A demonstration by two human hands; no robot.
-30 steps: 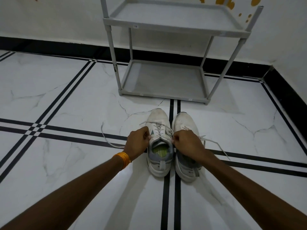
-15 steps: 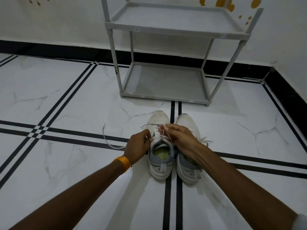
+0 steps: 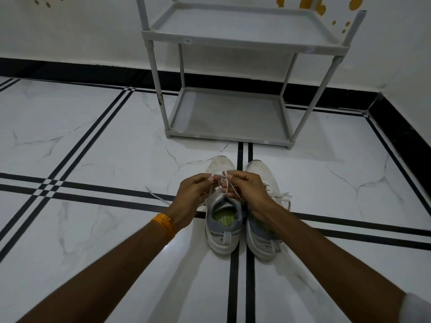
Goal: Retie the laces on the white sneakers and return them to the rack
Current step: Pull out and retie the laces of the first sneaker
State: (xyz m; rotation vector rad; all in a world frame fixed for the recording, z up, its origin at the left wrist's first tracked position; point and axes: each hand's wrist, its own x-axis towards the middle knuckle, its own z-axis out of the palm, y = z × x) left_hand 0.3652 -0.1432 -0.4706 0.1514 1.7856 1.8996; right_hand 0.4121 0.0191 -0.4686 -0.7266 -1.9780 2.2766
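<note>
Two white sneakers with grey heels stand side by side on the floor, toes pointing away from me: the left sneaker [image 3: 223, 231] and the right sneaker [image 3: 263, 238]. My left hand [image 3: 193, 194] and my right hand [image 3: 247, 188] meet above the left sneaker's tongue, each pinching a strand of its white lace [image 3: 221, 183], and the strands cross between my fingertips. A loose end of that lace trails on the floor to the left [image 3: 155, 194]. The right sneaker's laces [image 3: 281, 195] lie loose beside my right wrist.
A grey two-shelf rack [image 3: 233, 136] stands just beyond the sneakers against the white wall, both shelves bare. The floor is white marble tile with black stripes. A black skirting runs along the back and right walls. An orange band [image 3: 164, 226] is on my left wrist.
Both hands came together over the left sneaker. My right hand left the right sneaker's side and took up a lace strand; the strands now cross between my fingers.
</note>
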